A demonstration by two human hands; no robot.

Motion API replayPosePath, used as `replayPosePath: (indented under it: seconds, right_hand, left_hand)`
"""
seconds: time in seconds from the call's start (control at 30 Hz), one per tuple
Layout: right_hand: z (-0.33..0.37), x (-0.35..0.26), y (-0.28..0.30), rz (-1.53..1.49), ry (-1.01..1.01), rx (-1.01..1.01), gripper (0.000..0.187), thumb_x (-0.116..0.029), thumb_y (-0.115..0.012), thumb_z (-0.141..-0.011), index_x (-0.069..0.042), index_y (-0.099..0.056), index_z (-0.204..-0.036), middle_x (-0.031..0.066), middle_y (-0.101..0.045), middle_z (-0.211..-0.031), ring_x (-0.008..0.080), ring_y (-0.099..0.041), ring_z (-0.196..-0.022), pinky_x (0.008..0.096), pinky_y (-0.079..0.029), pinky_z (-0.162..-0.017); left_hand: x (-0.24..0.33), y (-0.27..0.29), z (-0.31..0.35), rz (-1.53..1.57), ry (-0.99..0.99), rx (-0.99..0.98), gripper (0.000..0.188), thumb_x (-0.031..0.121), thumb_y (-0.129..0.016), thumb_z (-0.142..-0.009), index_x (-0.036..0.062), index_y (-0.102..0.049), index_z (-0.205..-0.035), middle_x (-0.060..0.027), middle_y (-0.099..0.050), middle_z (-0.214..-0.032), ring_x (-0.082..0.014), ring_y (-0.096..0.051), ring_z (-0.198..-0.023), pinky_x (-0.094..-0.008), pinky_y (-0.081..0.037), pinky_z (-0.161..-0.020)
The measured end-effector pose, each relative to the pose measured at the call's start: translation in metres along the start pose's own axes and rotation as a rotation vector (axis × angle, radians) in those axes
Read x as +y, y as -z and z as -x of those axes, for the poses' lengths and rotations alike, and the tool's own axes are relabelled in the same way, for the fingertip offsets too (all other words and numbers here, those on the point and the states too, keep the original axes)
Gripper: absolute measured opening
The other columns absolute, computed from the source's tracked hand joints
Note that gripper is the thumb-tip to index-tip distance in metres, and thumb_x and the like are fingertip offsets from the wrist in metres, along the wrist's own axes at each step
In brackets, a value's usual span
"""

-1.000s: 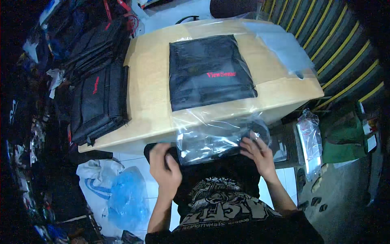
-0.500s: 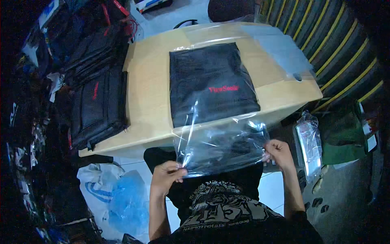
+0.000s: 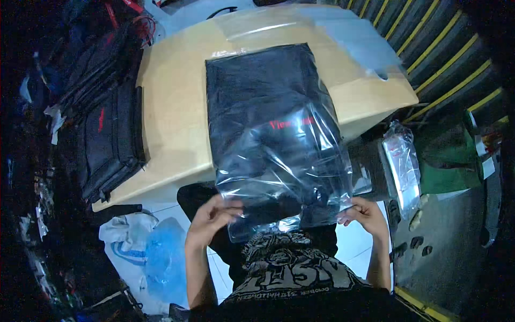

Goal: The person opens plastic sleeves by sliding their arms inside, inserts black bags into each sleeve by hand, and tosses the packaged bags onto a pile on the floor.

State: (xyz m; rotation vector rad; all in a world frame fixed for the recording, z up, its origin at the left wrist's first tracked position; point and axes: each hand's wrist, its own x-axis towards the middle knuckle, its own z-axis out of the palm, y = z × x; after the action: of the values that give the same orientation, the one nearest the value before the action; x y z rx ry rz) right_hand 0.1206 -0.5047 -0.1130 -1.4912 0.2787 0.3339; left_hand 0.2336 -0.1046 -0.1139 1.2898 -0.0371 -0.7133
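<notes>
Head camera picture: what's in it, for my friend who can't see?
A right hand pinches clear plastic film covering a black rectangular fabric case on a pale wooden table; a blurred left hand is at the film's other side.

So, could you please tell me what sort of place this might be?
Perhaps a stockroom or small workshop: a black bag covered with clear plastic lies on the table, with more black bags at the left.

Pale table (image 3: 174, 118), white tiled floor (image 3: 355, 248)
</notes>
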Motion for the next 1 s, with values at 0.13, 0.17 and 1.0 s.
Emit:
replayPosePath:
  seconds: [0.13,0.17,1.0]
  right_hand:
    - [0.012,-0.004,-0.002,-0.069,-0.063,-0.036,0.044,0.003,-0.060,-0.084,0.002,-0.049,-0.127,0.0196,-0.067,-0.097,0.0231,-0.068,-0.085,0.0318,-0.056,-0.067]
    - [0.014,-0.005,0.000,-0.038,-0.071,-0.011,0.047,0.003,-0.062,-0.082,0.003,-0.048,-0.127,0.0195,-0.068,-0.091,0.0231,-0.068,-0.078,0.0316,-0.056,-0.064]
    - [-0.276,-0.159,-0.057,1.321,0.444,0.407,0.068,-0.060,-0.038,-0.088,-0.020,-0.032,-0.143,0.0157,-0.018,-0.151,0.0352,-0.018,-0.139,0.0509,-0.017,-0.110]
  left_hand:
    - [0.011,-0.017,-0.019,0.200,-0.097,0.111,0.057,0.039,-0.060,-0.088,-0.0055,-0.049,-0.120,-0.0222,-0.062,-0.107,-0.0308,-0.064,-0.094,-0.0359,-0.053,-0.077]
    - [0.012,-0.024,-0.026,0.112,-0.066,0.270,0.041,0.031,-0.060,-0.089,-0.0039,-0.056,-0.110,-0.0191,-0.066,-0.096,-0.0258,-0.066,-0.082,-0.0332,-0.053,-0.071]
    - [0.121,-0.061,-0.240,-1.663,-0.766,0.581,0.052,0.042,-0.041,-0.093,0.0096,-0.046,-0.133,-0.0170,-0.041,-0.139,-0.0341,-0.036,-0.130,-0.0454,-0.027,-0.107]
